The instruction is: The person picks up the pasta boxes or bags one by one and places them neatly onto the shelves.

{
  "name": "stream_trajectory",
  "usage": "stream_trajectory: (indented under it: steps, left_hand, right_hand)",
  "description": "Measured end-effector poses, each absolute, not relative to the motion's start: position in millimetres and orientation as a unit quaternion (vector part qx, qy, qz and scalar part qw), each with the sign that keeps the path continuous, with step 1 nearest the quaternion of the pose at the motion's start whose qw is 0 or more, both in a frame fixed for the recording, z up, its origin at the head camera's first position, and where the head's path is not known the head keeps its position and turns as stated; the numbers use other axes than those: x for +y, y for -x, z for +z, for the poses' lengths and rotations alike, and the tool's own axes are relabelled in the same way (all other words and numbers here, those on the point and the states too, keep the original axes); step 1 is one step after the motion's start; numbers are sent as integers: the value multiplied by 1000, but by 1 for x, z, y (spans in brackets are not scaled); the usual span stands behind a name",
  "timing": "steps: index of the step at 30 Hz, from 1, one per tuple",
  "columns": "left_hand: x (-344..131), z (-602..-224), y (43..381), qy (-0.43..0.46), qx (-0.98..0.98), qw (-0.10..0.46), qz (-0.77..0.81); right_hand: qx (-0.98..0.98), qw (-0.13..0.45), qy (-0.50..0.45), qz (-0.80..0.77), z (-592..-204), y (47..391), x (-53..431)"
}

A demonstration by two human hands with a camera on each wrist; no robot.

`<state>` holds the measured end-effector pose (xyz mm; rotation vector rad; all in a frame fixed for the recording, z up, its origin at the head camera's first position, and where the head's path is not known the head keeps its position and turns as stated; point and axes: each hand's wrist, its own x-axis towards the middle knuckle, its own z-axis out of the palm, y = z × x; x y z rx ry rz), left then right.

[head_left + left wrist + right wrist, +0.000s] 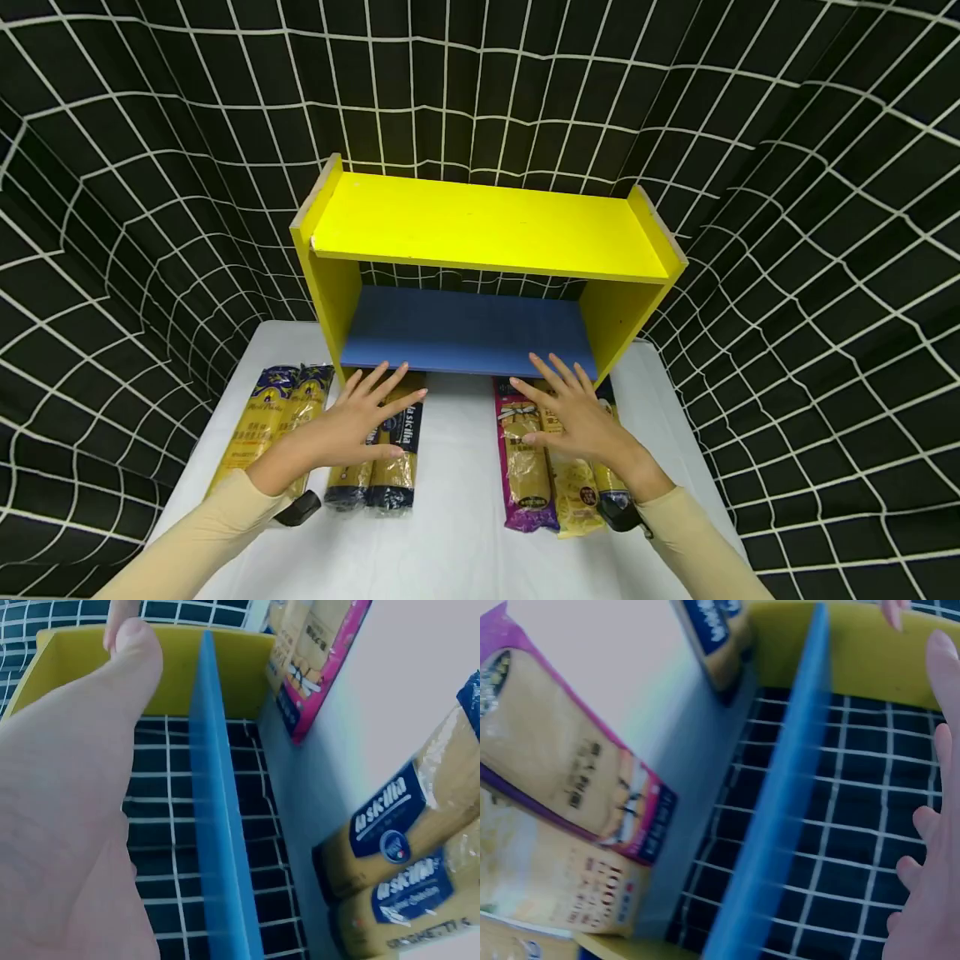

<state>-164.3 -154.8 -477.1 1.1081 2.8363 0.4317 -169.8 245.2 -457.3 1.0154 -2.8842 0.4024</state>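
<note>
My left hand (352, 429) is spread with nothing in it, in front of the lower left of a yellow shelf unit (480, 225). Below that hand lie spaghetti packets (393, 475), their "la sicilia" label (390, 802) readable in the left wrist view. My right hand (585, 425) is also spread and holds nothing, over a pink-edged noodle packet (528, 475) and a pale yellow pasta packet (573, 492). Fingertips of both hands appear near the front edge of the unit's blue board (472, 329); whether they touch it I cannot tell.
More long pasta packets (258, 417) lie at the table's left. Another packet (611, 483) is partly hidden beneath my right wrist. The white table (457, 542) carries everything, and a black curtain with a white grid (480, 92) surrounds it behind and at both sides.
</note>
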Motion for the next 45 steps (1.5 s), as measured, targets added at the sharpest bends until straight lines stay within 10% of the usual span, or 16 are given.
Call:
stream_trajectory:
  steps: [32,45]
  left_hand:
    - [-299,-519,153,-178,895,68,404]
    - [-338,-557,149,-139,888,55,436]
  right_hand:
    - [-876,272,-243,316,-305,224,323]
    - [-895,204,-97,386,-304,259,356]
